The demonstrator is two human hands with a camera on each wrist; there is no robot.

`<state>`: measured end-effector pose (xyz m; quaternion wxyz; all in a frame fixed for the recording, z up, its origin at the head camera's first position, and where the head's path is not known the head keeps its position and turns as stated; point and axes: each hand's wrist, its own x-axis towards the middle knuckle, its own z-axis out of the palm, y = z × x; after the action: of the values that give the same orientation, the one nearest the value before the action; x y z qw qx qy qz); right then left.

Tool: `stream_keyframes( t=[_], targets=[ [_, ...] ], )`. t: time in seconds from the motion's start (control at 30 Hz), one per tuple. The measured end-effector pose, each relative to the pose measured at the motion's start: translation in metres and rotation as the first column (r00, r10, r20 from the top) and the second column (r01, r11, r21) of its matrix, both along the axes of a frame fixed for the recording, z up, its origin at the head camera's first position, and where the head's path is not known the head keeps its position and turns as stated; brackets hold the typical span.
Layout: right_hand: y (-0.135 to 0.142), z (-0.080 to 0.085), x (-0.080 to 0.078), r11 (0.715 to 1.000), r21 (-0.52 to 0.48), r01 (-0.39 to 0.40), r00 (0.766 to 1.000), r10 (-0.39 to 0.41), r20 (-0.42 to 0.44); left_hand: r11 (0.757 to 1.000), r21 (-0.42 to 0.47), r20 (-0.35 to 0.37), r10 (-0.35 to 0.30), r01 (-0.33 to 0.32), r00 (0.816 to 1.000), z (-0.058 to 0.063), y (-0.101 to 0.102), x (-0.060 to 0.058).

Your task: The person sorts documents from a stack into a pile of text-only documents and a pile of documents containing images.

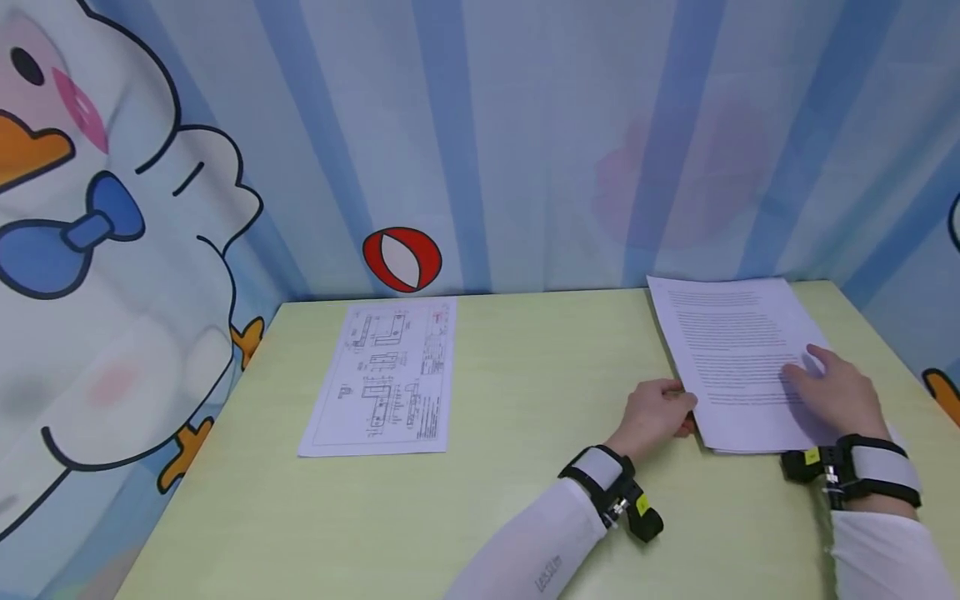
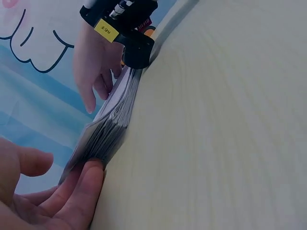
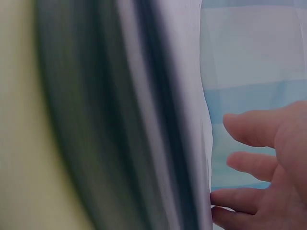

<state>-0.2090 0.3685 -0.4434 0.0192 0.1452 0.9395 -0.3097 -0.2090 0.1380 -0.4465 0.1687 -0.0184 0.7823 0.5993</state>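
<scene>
A thick stack of printed paper sheets (image 1: 738, 367) lies at the right of the table, its many layers showing edge-on in the left wrist view. My left hand (image 1: 654, 418) is at the stack's lower left edge. In the left wrist view its fingers (image 2: 86, 191) touch the sheet edges from the side and below, while the thumb stands apart above. Over the lower right part of the stack is my right hand (image 1: 840, 396), fingers loosely extended. In the right wrist view two of its fingertips (image 3: 235, 200) meet the top sheet; thumb and forefinger are off it.
A single sheet with a technical drawing (image 1: 397, 375) lies flat on the left of the pale table (image 1: 547, 358). Behind the table hangs a blue striped curtain (image 1: 525, 150) with cartoon prints. Both wrists wear strapped cameras, the right one close to the stack's lower edge.
</scene>
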Motion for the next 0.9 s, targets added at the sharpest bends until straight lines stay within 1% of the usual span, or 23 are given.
stream_keyframes(
  t=[0.07, 0.17, 0.33, 0.47, 0.63, 0.73, 0.83, 0.9],
  targets=[
    [-0.003, 0.001, 0.000, 1.000, 0.010, -0.007, 1.000, 0.007, -0.013, 1.000, 0.021, 0.005, 0.013, -0.013, 1.000, -0.001, 0.001, -0.001],
    [-0.006, 0.001, 0.000, 1.000, 0.014, -0.017, 0.999, 0.018, -0.037, 1.000, 0.021, -0.001, 0.016, -0.016, 1.000, -0.002, 0.001, -0.004],
    [-0.012, 0.003, -0.001, 0.999, 0.036, -0.030, 0.998, 0.032, -0.063, 1.000, -0.012, -0.033, 0.023, -0.023, 0.999, -0.001, 0.001, -0.007],
    [-0.015, 0.004, -0.001, 0.998, 0.052, -0.021, 0.997, 0.025, -0.071, 0.999, -0.022, -0.055, 0.030, -0.031, 0.998, -0.001, 0.002, -0.007],
    [-0.020, 0.003, -0.004, 0.999, 0.048, -0.025, 0.996, 0.028, -0.081, 0.994, -0.076, -0.121, 0.067, -0.076, 0.990, -0.003, -0.002, -0.010],
    [-0.023, 0.003, -0.006, 0.998, 0.048, -0.042, 0.995, 0.046, -0.090, 0.988, -0.117, -0.149, 0.080, -0.098, 0.986, -0.005, -0.004, -0.013],
    [-0.027, 0.003, -0.008, 0.998, 0.036, -0.055, 0.994, 0.058, -0.090, 0.989, -0.109, -0.150, 0.080, -0.097, 0.986, -0.006, -0.009, -0.015],
    [-0.030, 0.004, -0.010, 0.998, 0.010, -0.065, 0.994, 0.065, -0.086, 0.991, -0.094, -0.145, 0.077, -0.091, 0.986, -0.007, -0.014, -0.017]
  ],
)
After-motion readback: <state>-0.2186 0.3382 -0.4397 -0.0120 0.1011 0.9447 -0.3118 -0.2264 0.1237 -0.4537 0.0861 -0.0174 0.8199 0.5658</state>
